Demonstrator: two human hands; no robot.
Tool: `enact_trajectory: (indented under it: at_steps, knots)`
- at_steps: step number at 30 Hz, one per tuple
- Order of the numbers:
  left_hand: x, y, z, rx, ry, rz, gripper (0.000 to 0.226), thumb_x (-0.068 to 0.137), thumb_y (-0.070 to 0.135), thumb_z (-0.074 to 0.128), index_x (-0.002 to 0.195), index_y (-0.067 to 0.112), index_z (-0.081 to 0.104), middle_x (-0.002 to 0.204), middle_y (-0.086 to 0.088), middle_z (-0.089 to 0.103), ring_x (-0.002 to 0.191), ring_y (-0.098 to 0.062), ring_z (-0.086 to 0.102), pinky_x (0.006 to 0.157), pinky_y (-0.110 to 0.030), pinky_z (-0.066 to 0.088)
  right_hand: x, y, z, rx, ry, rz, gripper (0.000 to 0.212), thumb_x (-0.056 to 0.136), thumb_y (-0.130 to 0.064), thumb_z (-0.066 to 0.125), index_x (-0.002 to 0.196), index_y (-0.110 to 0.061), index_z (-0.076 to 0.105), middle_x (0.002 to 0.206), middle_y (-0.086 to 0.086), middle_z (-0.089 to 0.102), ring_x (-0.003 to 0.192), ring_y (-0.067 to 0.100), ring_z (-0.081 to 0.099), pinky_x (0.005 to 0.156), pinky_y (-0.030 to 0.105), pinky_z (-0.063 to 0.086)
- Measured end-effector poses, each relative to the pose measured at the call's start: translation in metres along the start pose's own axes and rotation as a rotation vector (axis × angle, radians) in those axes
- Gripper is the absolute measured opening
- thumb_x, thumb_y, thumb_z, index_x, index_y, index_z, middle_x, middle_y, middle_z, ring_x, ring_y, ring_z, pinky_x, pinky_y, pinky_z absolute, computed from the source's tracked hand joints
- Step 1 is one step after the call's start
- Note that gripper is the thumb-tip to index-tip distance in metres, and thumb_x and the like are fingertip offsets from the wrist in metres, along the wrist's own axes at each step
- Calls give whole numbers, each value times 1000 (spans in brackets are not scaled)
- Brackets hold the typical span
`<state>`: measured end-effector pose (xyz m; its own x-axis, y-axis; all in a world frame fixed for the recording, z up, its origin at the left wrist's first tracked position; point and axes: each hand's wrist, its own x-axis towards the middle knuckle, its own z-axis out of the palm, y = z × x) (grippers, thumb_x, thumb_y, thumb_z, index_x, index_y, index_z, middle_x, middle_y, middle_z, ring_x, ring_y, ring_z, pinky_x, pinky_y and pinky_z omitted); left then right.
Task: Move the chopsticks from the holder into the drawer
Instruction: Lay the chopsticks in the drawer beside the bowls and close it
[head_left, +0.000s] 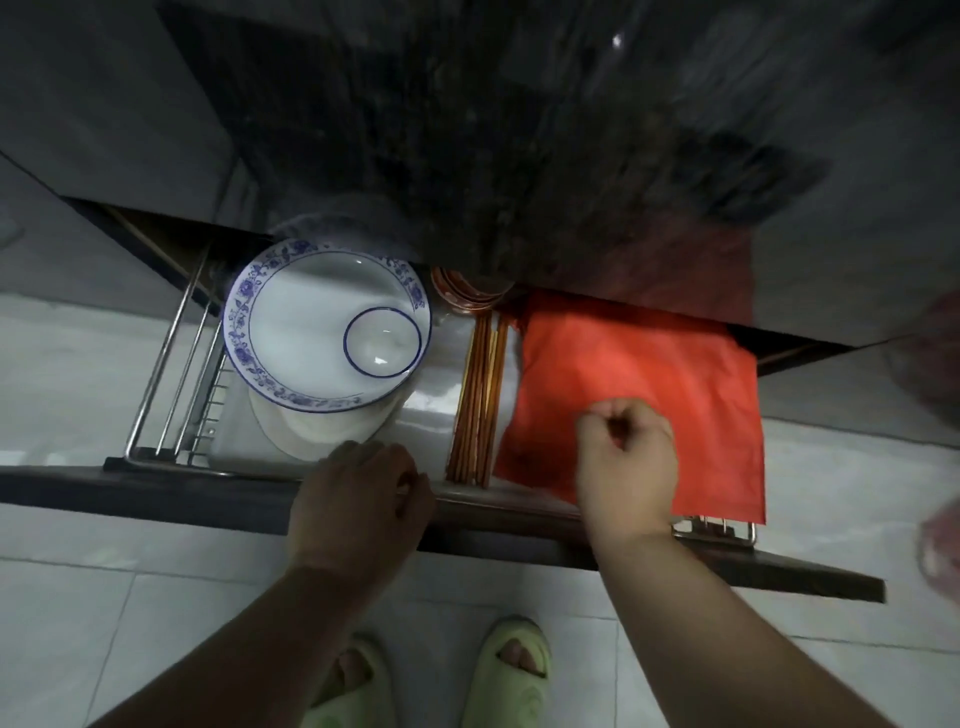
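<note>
A bundle of brown wooden chopsticks (479, 400) lies lengthwise in the open drawer (156, 491), between the plates and a red cloth. My left hand (358, 499) rests with curled fingers on the drawer's dark front edge, just left of the chopsticks' near ends. My right hand (626, 462) hovers over the red cloth, right of the chopsticks, fingers curled into a loose fist with nothing visible in it. No chopstick holder is in view.
A blue-patterned plate (291, 332) with a small blue-rimmed bowl (382, 340) sits on stacked white plates at the drawer's left, beside a wire rack (176, 374). A red cloth (644, 364) fills the right side. A dark stone counter (467, 156) overhangs the drawer. My slippered feet stand below.
</note>
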<state>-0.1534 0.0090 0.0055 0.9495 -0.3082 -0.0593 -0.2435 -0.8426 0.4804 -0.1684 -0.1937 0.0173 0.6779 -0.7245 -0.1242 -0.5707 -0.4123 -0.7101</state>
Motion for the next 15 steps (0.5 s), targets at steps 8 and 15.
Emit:
enact_trajectory:
  at_steps: [8, 15]
  knots:
    - [-32, 7, -5, -528, 578, -1349, 42, 78, 39, 63, 103, 7, 52, 112, -22, 57, 101, -40, 57, 88, -47, 46, -80, 28, -31, 472, 378, 831, 11, 80, -14, 58, 89, -7, 58, 91, 15, 56, 84, 26, 53, 80, 45, 47]
    - [-9, 36, -1, -905, 190, -1412, 41, 83, 36, 64, 115, 11, 57, 115, -9, 63, 97, -25, 62, 75, -28, 45, -55, 14, -14, 646, 257, 1300, 45, 86, -26, 56, 124, -3, 52, 114, 21, 62, 100, 39, 62, 88, 48, 52]
